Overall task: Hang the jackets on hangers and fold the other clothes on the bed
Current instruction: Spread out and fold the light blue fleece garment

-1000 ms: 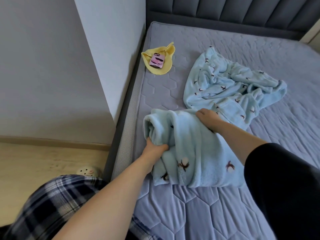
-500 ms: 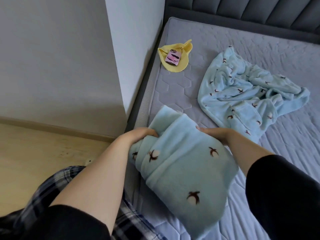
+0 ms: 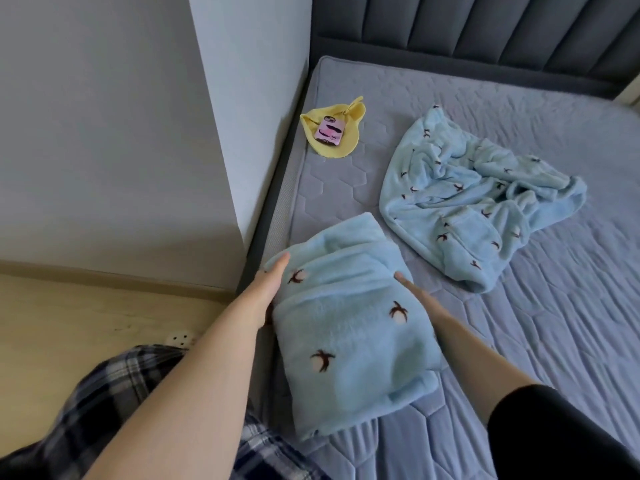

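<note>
Both hands press flat, fingers straight, on the folded fluffy light blue garment (image 3: 346, 341): the left hand (image 3: 268, 289) on its left side, the right hand (image 3: 414, 294) on its right. The garment lies on the near left edge of the grey quilted mattress (image 3: 554, 341). A crumpled fluffy blue garment (image 3: 467, 202) lies just behind. A pink phone (image 3: 329, 131) rests on a yellow cloth (image 3: 341, 147).

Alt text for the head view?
The left hand and right hand press flat against the sides of a folded light-blue fleece garment at the mattress edge. A matching garment lies crumpled beyond it, and a pink phone rests on a yellow cloth near the wall.
</note>
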A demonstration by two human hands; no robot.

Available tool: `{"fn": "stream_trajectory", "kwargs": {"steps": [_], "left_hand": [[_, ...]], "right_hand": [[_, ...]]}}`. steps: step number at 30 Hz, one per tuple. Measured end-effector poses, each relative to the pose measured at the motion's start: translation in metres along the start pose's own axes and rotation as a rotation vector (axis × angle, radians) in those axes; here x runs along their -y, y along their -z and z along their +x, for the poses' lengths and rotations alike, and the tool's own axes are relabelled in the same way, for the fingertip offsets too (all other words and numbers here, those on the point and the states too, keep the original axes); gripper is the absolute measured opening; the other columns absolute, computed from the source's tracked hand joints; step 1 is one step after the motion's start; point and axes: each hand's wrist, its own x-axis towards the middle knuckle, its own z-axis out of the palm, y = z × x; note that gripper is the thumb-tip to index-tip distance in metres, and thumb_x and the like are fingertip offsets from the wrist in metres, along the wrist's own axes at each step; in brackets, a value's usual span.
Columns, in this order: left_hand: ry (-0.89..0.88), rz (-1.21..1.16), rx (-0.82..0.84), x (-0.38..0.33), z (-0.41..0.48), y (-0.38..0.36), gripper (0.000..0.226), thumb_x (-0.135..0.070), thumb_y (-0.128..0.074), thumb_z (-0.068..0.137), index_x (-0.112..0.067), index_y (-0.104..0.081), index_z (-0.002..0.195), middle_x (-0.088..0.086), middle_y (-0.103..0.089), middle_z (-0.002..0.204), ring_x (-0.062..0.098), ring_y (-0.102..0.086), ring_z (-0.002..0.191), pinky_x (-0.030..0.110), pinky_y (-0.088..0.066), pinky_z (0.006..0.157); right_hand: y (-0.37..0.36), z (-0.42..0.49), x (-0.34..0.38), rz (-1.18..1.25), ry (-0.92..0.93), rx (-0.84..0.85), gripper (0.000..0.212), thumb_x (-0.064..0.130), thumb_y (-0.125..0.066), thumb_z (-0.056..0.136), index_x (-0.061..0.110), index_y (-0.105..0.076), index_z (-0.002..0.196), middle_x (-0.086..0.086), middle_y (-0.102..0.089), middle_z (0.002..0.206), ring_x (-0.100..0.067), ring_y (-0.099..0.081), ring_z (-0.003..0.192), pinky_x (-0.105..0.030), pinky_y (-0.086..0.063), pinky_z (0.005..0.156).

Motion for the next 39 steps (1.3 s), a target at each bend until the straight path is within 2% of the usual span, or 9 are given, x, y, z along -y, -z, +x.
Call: {"fn": "stream_trajectory", "kwargs": {"steps": [4, 8, 11, 13, 15, 19, 26, 33, 39], "left_hand": [[-0.063, -0.075, -0.031, 0.006, -0.006, 0.003, 0.091, -0.066, -0.066, 0.073, -0.018, -0.036, 0.144, 0.011, -0.052, 0.135, 0.031, -0.054, 0.118, 0.051, -0.044, 0.100], [-0.471, 0.208, -0.329, 0.011, -0.008, 0.012, 0.040, -0.035, -0.071, 0.080, -0.013, -0.059, 0.111, 0.008, -0.060, 0.112, 0.019, -0.058, 0.095, 0.028, -0.048, 0.075], [-0.618, 0.369, -0.275, 0.006, -0.016, 0.018, 0.007, -0.022, -0.070, 0.081, -0.024, -0.065, 0.085, -0.004, -0.065, 0.090, 0.015, -0.060, 0.088, 0.021, -0.041, 0.066], [-0.562, 0.319, -0.243, 0.004, -0.018, 0.021, 0.009, -0.017, -0.070, 0.081, -0.024, -0.065, 0.081, -0.002, -0.067, 0.089, 0.018, -0.062, 0.089, 0.028, -0.047, 0.070], [-0.411, 0.293, -0.273, 0.004, -0.021, 0.022, 0.006, -0.016, -0.066, 0.085, -0.015, -0.064, 0.090, 0.009, -0.067, 0.096, 0.026, -0.063, 0.091, 0.036, -0.052, 0.074], [0.035, -0.009, -0.051, 0.016, -0.033, 0.021, 0.018, -0.009, -0.046, 0.092, -0.001, -0.059, 0.102, 0.015, -0.065, 0.092, 0.028, -0.064, 0.082, 0.036, -0.055, 0.057], [0.158, -0.130, 0.196, 0.028, -0.036, 0.036, 0.018, 0.002, -0.040, 0.086, -0.006, -0.053, 0.078, 0.010, -0.046, 0.077, 0.022, -0.046, 0.071, 0.032, -0.048, 0.070], [0.157, 0.016, 0.382, 0.050, -0.035, 0.006, 0.036, -0.023, -0.068, 0.087, -0.010, -0.060, 0.120, 0.013, -0.069, 0.111, 0.028, -0.066, 0.099, 0.045, -0.054, 0.086], [0.364, 0.009, 0.379, 0.055, -0.038, 0.006, 0.086, -0.055, -0.072, 0.074, -0.003, -0.044, 0.137, 0.017, -0.054, 0.133, 0.034, -0.051, 0.121, 0.048, -0.044, 0.092]], "right_hand": [[-0.001, -0.005, 0.002, -0.060, -0.087, 0.165, 0.061, 0.064, -0.066, 0.070, 0.022, -0.067, 0.113, -0.007, -0.069, 0.116, -0.023, -0.067, 0.104, -0.032, -0.057, 0.073], [0.001, -0.015, 0.027, -0.358, -0.254, 0.338, 0.060, 0.052, -0.062, 0.082, 0.015, -0.054, 0.129, -0.009, -0.059, 0.131, -0.026, -0.056, 0.121, -0.043, -0.047, 0.097], [-0.016, -0.021, 0.064, -0.766, 0.098, -0.043, 0.060, 0.017, -0.068, 0.085, 0.009, -0.042, 0.138, -0.013, -0.052, 0.134, -0.028, -0.049, 0.123, -0.043, -0.040, 0.106], [-0.048, -0.028, 0.079, -0.966, 0.514, -0.384, 0.058, 0.004, -0.056, 0.084, 0.008, -0.039, 0.139, -0.012, -0.046, 0.136, -0.028, -0.045, 0.124, -0.033, -0.038, 0.101], [-0.094, -0.038, 0.083, -1.072, 0.747, -0.289, 0.045, 0.003, -0.050, 0.084, 0.013, -0.053, 0.128, -0.006, -0.053, 0.124, -0.022, -0.054, 0.106, -0.022, -0.042, 0.085], [-0.163, -0.036, 0.073, -1.514, 0.684, 0.091, 0.023, 0.025, -0.053, 0.092, 0.011, -0.067, 0.105, -0.006, -0.063, 0.106, -0.018, -0.056, 0.086, -0.030, -0.048, 0.079], [-0.195, -0.020, 0.071, -1.702, 0.611, 0.289, 0.027, 0.038, -0.071, 0.079, 0.012, -0.066, 0.086, 0.003, -0.057, 0.077, -0.013, -0.050, 0.069, -0.024, -0.035, 0.057], [-0.171, 0.001, 0.038, -1.071, 0.671, -0.207, 0.019, 0.019, -0.066, 0.086, 0.013, -0.052, 0.074, 0.000, -0.054, 0.075, -0.018, -0.049, 0.075, -0.021, -0.029, 0.063], [-0.197, -0.007, 0.060, -1.743, 0.827, 0.248, 0.014, 0.025, -0.059, 0.085, 0.018, -0.070, 0.090, -0.005, -0.051, 0.126, -0.026, -0.040, 0.121, -0.034, -0.036, 0.099]]}}
